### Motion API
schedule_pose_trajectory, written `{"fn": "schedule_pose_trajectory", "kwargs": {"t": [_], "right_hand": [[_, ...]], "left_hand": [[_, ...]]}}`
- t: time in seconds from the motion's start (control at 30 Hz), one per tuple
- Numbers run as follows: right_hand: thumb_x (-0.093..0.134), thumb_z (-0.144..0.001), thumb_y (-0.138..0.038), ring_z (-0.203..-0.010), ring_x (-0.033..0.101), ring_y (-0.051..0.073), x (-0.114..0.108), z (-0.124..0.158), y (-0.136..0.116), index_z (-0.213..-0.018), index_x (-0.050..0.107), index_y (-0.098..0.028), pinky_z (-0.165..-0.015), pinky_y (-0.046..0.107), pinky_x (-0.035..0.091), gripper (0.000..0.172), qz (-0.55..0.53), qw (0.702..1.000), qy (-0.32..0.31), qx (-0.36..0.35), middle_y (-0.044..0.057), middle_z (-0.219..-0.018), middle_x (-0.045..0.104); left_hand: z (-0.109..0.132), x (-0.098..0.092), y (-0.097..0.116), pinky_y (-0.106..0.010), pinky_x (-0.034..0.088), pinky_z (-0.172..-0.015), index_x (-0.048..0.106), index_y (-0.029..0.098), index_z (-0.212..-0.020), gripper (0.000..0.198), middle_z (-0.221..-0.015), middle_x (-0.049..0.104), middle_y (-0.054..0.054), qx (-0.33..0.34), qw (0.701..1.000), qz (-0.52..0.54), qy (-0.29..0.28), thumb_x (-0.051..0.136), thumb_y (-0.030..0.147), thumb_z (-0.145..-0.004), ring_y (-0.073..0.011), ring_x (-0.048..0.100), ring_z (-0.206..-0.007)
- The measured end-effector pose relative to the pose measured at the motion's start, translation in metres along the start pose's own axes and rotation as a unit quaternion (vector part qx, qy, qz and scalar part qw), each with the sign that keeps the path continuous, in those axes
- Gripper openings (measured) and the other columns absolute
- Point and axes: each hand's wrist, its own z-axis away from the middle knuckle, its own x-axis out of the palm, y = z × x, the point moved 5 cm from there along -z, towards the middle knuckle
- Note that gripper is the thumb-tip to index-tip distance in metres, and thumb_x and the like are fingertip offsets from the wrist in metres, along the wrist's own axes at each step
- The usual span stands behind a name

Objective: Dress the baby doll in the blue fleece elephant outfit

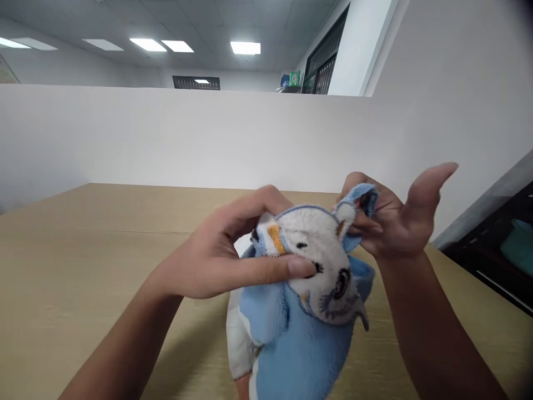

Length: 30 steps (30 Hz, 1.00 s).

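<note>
A blue and white plush towel with an animal face and small ears hangs in the air above the wooden table. My left hand grips its upper left edge, thumb pressed across the white face. My right hand pinches the blue loop and ear at the upper right between its fingers, with the thumb sticking up and away. The towel's lower part droops between my forearms.
A white partition wall runs along the table's far edge. At the right, beyond the table's edge, is a dark shelf with a teal item in it.
</note>
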Motion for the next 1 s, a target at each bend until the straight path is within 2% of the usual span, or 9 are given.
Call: {"fn": "schedule_pose_trajectory", "kwargs": {"t": [0.17,0.27,0.43,0.53,0.6,0.73,0.83,0.9,1.0], "right_hand": [[0.072,-0.101,-0.051,-0.051,0.033,0.014,-0.036,0.009,0.017,-0.093,0.074,-0.025,-0.049,0.030,0.027,0.027,0.152,0.984,0.089,0.015,-0.005,-0.061,0.046],[0.067,-0.104,-0.047,-0.062,0.046,0.015,-0.043,0.010,0.020,-0.087,0.071,-0.023,-0.055,0.030,0.038,0.030,0.105,0.989,0.100,0.021,0.000,-0.075,0.055],[0.064,-0.102,-0.063,-0.070,0.062,0.017,-0.025,0.009,0.034,-0.123,0.072,-0.027,-0.065,0.030,0.053,0.043,0.131,0.983,-0.059,0.111,0.003,-0.096,0.073],[0.087,-0.086,-0.052,-0.082,0.068,0.019,-0.009,0.015,0.043,-0.116,0.078,-0.026,-0.076,0.029,0.056,0.041,0.250,0.935,-0.187,0.169,0.002,-0.098,0.077],[0.091,-0.084,-0.044,-0.086,0.071,0.020,-0.002,0.018,0.043,-0.108,0.082,-0.026,-0.081,0.030,0.058,0.032,0.261,0.925,-0.219,0.167,0.001,-0.096,0.078],[0.092,-0.083,-0.043,-0.095,0.074,0.023,-0.003,0.018,0.034,-0.109,0.082,-0.027,-0.083,0.031,0.059,0.032,0.175,0.973,-0.111,0.103,0.001,-0.100,0.079],[0.089,-0.086,-0.049,-0.090,0.075,0.024,-0.011,0.020,0.036,-0.109,0.081,-0.026,-0.072,0.030,0.059,0.034,0.142,0.986,-0.016,0.088,0.003,-0.097,0.079],[0.086,-0.089,-0.049,-0.094,0.076,0.025,-0.012,0.020,0.042,-0.111,0.080,-0.026,-0.076,0.031,0.060,0.032,0.136,0.987,-0.003,0.084,0.004,-0.101,0.079],[0.088,-0.087,-0.043,-0.113,0.074,0.027,-0.006,0.017,0.056,-0.130,0.075,-0.027,-0.095,0.036,0.060,0.047,0.136,0.985,-0.058,0.091,0.005,-0.123,0.079]], "left_hand": [[-0.003,-0.010,-0.016,-0.030,0.065,-0.080,0.070,0.027,-0.111,0.027,-0.098,0.077,-0.001,0.023,0.999,-0.003,0.031,0.087,0.023,-0.091,-0.0178,0.075,-0.090],[-0.006,-0.010,-0.026,-0.033,0.066,-0.085,0.071,0.026,-0.118,0.035,-0.106,0.079,-0.003,0.018,0.999,-0.037,0.026,0.090,0.026,-0.089,-0.0209,0.076,-0.097],[-0.010,-0.009,-0.035,-0.034,0.064,-0.084,0.070,0.025,-0.127,0.042,-0.110,0.078,-0.005,0.032,0.997,-0.074,0.021,0.089,0.031,-0.090,-0.0222,0.076,-0.098],[-0.008,-0.012,-0.034,-0.033,0.063,-0.083,0.069,0.026,-0.127,0.043,-0.114,0.076,-0.005,0.038,0.994,-0.101,0.024,0.090,0.031,-0.089,-0.0215,0.075,-0.098],[-0.006,-0.017,-0.033,-0.031,0.062,-0.081,0.068,0.027,-0.129,0.044,-0.113,0.076,-0.005,0.011,0.993,-0.119,0.015,0.089,0.033,-0.091,-0.0209,0.075,-0.096],[-0.002,-0.029,-0.041,-0.031,0.063,-0.086,0.069,0.026,-0.133,0.041,-0.113,0.077,-0.005,-0.103,0.976,-0.163,-0.097,0.081,0.038,-0.096,-0.0242,0.075,-0.104],[0.001,-0.034,-0.047,-0.032,0.064,-0.089,0.071,0.026,-0.135,0.042,-0.112,0.079,-0.005,-0.118,0.963,-0.139,-0.198,0.081,0.035,-0.095,-0.0276,0.075,-0.111],[0.001,-0.035,-0.050,-0.031,0.065,-0.087,0.073,0.027,-0.132,0.039,-0.108,0.080,-0.005,-0.105,0.968,-0.097,-0.207,0.081,0.032,-0.095,-0.0278,0.076,-0.111],[-0.004,-0.034,-0.052,-0.033,0.064,-0.092,0.076,0.025,-0.123,0.031,-0.109,0.080,-0.006,-0.053,0.986,-0.072,-0.139,0.082,0.031,-0.094,-0.0277,0.076,-0.110]]}}
